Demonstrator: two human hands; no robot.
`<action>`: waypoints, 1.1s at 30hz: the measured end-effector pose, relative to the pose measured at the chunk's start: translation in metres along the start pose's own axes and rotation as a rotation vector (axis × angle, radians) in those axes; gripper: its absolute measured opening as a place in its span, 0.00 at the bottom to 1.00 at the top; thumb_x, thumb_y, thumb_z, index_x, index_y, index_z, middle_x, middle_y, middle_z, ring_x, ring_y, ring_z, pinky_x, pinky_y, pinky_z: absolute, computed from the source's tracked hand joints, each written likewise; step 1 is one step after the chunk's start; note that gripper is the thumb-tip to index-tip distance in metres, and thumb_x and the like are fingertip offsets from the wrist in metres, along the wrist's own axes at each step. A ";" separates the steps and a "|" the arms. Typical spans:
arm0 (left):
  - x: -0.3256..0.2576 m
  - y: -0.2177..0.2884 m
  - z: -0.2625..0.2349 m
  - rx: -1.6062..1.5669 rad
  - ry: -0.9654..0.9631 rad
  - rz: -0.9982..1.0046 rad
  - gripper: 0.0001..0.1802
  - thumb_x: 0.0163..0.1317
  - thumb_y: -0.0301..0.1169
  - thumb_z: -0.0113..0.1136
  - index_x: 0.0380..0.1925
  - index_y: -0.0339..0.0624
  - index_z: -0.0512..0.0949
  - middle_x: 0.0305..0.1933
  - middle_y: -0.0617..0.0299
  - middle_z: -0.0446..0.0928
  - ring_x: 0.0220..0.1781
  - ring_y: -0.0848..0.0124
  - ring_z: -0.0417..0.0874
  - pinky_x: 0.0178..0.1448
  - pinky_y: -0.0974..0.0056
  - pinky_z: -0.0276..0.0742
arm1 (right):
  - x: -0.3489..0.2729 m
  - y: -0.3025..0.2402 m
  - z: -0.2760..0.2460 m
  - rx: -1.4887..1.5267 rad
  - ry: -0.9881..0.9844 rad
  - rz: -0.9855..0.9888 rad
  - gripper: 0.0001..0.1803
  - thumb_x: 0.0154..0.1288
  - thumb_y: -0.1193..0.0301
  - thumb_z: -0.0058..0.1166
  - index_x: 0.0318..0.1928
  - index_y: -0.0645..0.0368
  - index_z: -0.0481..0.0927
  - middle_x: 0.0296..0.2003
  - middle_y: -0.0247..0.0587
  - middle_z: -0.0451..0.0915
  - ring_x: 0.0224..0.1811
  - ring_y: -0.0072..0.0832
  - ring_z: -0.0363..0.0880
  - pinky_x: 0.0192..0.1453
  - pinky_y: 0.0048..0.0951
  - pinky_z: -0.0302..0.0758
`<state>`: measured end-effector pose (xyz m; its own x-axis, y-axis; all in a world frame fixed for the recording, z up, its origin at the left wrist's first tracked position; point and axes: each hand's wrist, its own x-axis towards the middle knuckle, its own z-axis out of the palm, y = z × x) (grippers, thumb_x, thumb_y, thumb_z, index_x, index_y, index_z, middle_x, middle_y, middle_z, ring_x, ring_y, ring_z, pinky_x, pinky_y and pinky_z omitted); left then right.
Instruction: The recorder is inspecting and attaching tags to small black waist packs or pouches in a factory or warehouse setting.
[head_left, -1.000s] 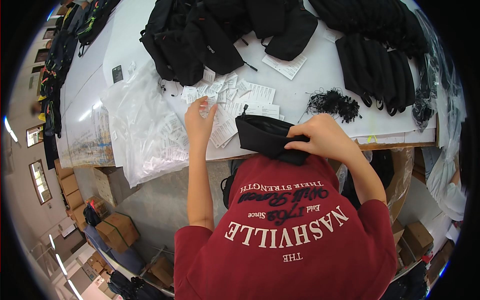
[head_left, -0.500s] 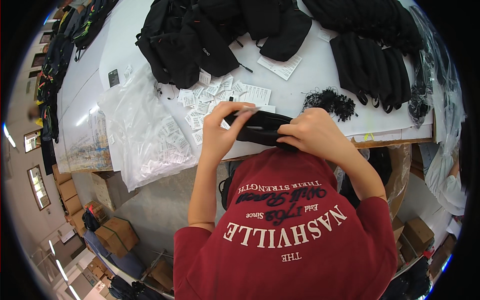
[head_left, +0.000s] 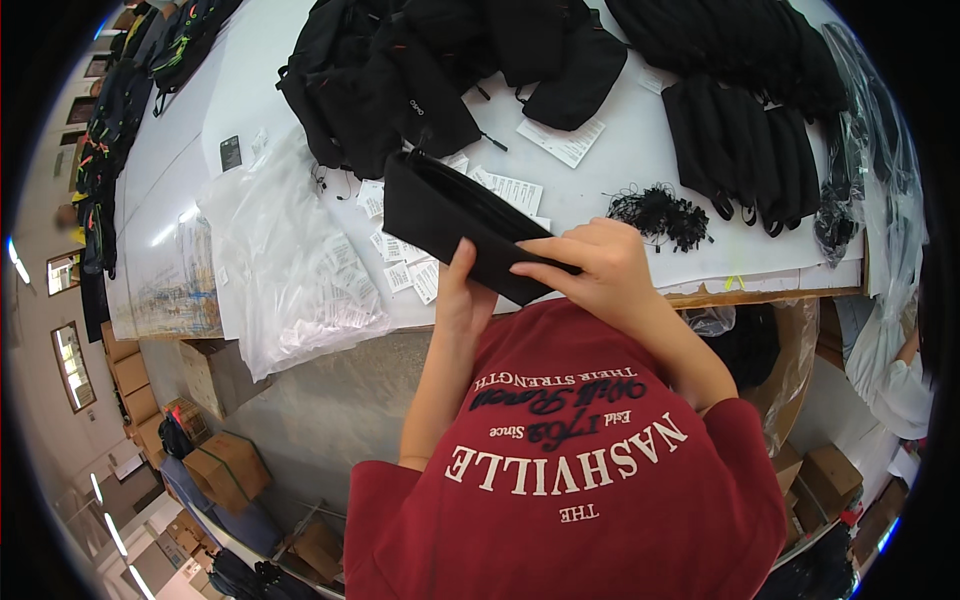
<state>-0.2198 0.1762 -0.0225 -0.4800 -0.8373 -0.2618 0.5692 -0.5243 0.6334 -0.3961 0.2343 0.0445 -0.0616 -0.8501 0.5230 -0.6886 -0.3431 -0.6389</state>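
Note:
A flat black fabric pouch (head_left: 437, 212) is held up over the table's near edge, tilted, with its long opening along the upper side. My left hand (head_left: 464, 298) grips its lower edge, thumb on the near face and the fingers hidden behind. At the right end, my right hand (head_left: 608, 262) pinches the pouch rim between thumb and fingers. Behind the pouch lies a scatter of small white printed labels (head_left: 398, 277), partly covered by it. To the right of the labels is a heap of black cords (head_left: 660, 215).
Black bags (head_left: 370, 100) are piled at the back, beside a white card (head_left: 562, 142). Folded black pouches (head_left: 740, 150) lie at the right. A clear plastic bag (head_left: 290, 270) with labels inside overhangs the table's left front edge. Cardboard boxes (head_left: 228, 467) stand on the floor.
The pouch has swung up to the left, showing its broad face. My left hand has moved from its far left end down to its lower edge; the white label formerly at my left fingers no longer shows.

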 end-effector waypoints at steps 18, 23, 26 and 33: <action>0.002 0.024 0.064 0.228 -0.055 -0.126 0.28 0.49 0.22 0.69 0.52 0.33 0.73 0.47 0.56 0.79 0.46 0.68 0.81 0.52 0.64 0.78 | 0.013 0.020 0.000 0.755 0.137 0.430 0.11 0.66 0.71 0.53 0.45 0.62 0.82 0.46 0.38 0.79 0.46 0.24 0.76 0.51 0.24 0.70; -0.002 0.021 0.073 0.264 -0.081 -0.239 0.27 0.49 0.22 0.69 0.52 0.32 0.73 0.46 0.56 0.79 0.45 0.68 0.81 0.51 0.65 0.78 | 0.025 0.023 -0.010 0.296 0.424 0.201 0.13 0.55 0.80 0.61 0.43 0.64 0.81 0.42 0.41 0.80 0.44 0.27 0.76 0.50 0.25 0.70; -0.001 0.021 0.074 0.276 -0.067 -0.278 0.26 0.50 0.23 0.67 0.51 0.32 0.73 0.45 0.56 0.79 0.44 0.68 0.82 0.49 0.65 0.79 | 0.023 0.022 -0.014 0.135 0.497 0.123 0.12 0.49 0.83 0.64 0.37 0.63 0.83 0.37 0.38 0.80 0.39 0.26 0.78 0.43 0.25 0.73; 0.010 0.016 0.058 -0.072 0.020 -0.397 0.21 0.56 0.25 0.60 0.50 0.31 0.72 0.42 0.54 0.79 0.39 0.67 0.84 0.43 0.65 0.83 | 0.006 0.011 -0.012 0.250 0.256 0.221 0.08 0.49 0.83 0.65 0.31 0.64 0.81 0.33 0.38 0.79 0.35 0.27 0.78 0.41 0.24 0.73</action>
<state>-0.2541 0.1689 0.0274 -0.6592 -0.5698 -0.4907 0.3876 -0.8167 0.4275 -0.4124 0.2301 0.0477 -0.3876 -0.7980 0.4616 -0.4440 -0.2772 -0.8521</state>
